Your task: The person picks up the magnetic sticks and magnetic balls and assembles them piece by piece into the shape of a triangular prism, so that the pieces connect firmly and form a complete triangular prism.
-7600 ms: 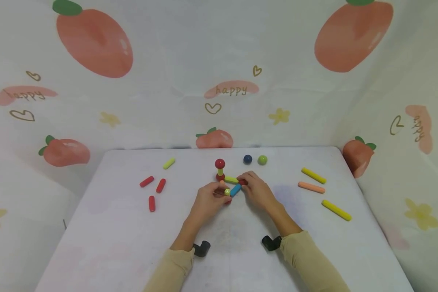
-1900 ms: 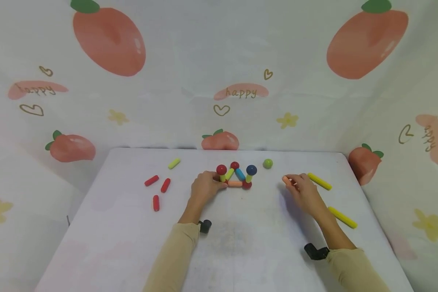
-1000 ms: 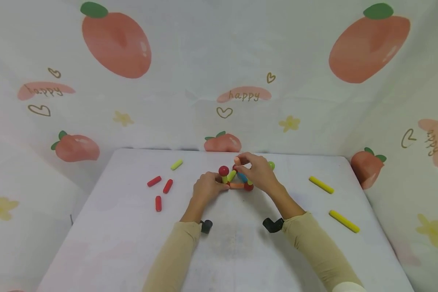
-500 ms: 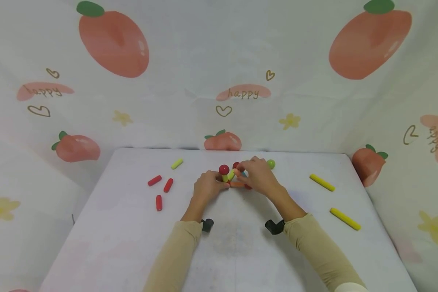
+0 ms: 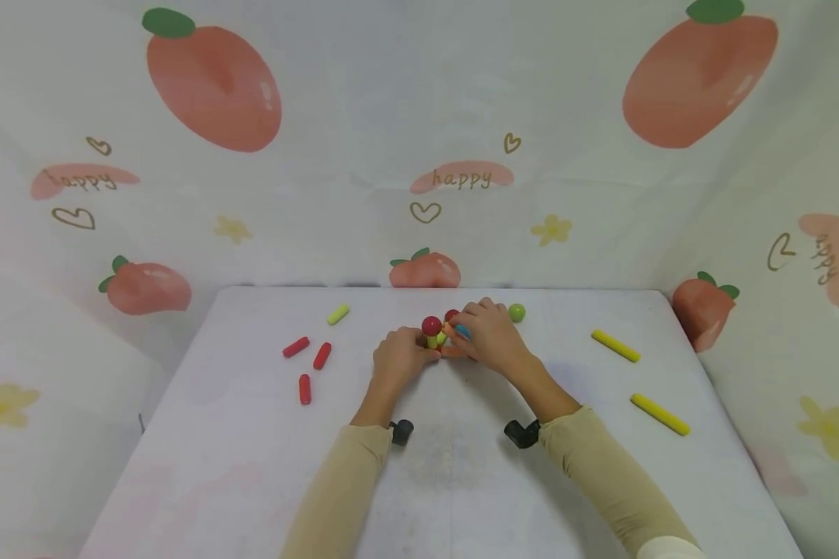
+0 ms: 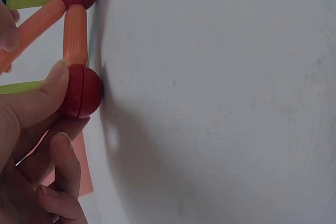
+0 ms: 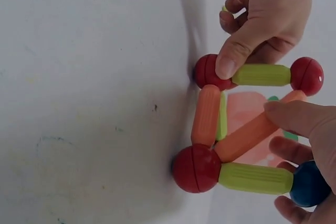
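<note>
A small frame of red balls and coloured rods stands on the table. My left hand (image 5: 397, 361) pinches its near-left bottom red ball (image 7: 208, 72), from which a green rod (image 7: 261, 75) rises to a top red ball (image 5: 431, 326). My right hand (image 5: 495, 341) pinches an orange rod (image 7: 252, 132) slanting from the near-right bottom red ball (image 7: 197, 169) to that top ball, with its ends right at both. A shorter orange rod (image 6: 75, 35) joins the two bottom balls. Beside the right fingers, a dark blue ball (image 7: 310, 183) tops another green rod (image 7: 255, 178).
Several short red rods, one a red rod (image 5: 304, 389), and a yellow-green rod (image 5: 339, 314) lie at left. A green ball (image 5: 516, 313) sits behind my right hand. Two long yellow rods, one a yellow rod (image 5: 660, 414), lie at right. A printed cloth backdrop (image 5: 308, 233) rises behind the table.
The right hand has brought the orange rod from the right side to the frame, then lowered and slanted it. Earlier the blue ball went from the table onto an upright. The left hand stays at its ball.
</note>
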Tool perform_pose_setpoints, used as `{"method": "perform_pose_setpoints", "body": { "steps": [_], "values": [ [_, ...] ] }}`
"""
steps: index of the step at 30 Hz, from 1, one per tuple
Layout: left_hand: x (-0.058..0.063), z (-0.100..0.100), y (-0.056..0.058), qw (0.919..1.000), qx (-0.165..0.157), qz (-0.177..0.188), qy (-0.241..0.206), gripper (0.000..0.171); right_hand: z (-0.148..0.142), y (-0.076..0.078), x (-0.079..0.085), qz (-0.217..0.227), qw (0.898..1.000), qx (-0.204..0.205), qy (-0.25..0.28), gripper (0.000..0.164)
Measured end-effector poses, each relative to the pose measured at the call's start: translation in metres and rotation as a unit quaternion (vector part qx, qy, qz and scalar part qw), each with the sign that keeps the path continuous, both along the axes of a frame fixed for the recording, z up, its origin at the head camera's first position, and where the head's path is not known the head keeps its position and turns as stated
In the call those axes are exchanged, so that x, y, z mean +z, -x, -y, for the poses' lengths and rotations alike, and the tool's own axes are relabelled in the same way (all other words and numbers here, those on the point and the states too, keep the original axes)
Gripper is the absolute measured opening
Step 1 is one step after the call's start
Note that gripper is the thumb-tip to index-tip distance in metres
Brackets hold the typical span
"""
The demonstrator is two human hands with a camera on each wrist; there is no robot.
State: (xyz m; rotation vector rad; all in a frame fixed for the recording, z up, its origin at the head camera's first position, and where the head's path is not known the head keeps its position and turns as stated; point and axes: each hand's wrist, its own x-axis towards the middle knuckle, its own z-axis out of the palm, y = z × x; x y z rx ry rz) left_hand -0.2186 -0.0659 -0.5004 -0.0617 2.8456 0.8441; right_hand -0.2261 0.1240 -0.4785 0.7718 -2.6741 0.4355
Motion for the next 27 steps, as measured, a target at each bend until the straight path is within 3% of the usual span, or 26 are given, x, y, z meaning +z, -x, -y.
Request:
{"method": "perform_pose_setpoints", "body": {
  "steps": [7,11,13,16,18,20,24,27],
  "values": [
    [0.001,-0.002,0.000,0.9998,-0.009,-0.014,0.013,0.033,0.001,-0.001,0.001,0.005,1.000,0.016,0.003,0.023],
    [0.003,-0.003,-0.001,0.9998,-0.010,-0.012,0.009,0.033,-0.009,-0.003,0.004,0.072,0.994,0.000,0.081,0.046],
    [0.003,-0.003,-0.002,0.9999,-0.011,-0.010,0.006,0.032,-0.017,-0.004,0.002,0.130,0.979,-0.023,0.156,0.060],
    [0.003,-0.002,-0.002,0.9999,-0.009,-0.014,0.004,0.032,-0.029,-0.009,-0.008,0.212,0.944,-0.066,0.245,0.073],
    [0.002,-0.002,-0.002,0.9999,-0.006,-0.016,0.003,0.032,-0.034,-0.012,-0.020,0.254,0.925,-0.084,0.271,0.069],
    [0.002,-0.002,-0.002,0.9999,-0.007,-0.014,-0.002,0.033,-0.037,-0.015,-0.032,0.282,0.916,-0.096,0.267,0.056],
    [0.001,-0.002,-0.002,0.9999,-0.009,-0.006,-0.009,0.033,-0.036,-0.018,-0.050,0.281,0.919,-0.093,0.262,0.027],
    [0.002,0.000,-0.002,0.9999,-0.005,-0.005,-0.007,0.032,-0.033,-0.017,-0.053,0.255,0.926,-0.077,0.269,0.019]
  ]
}}
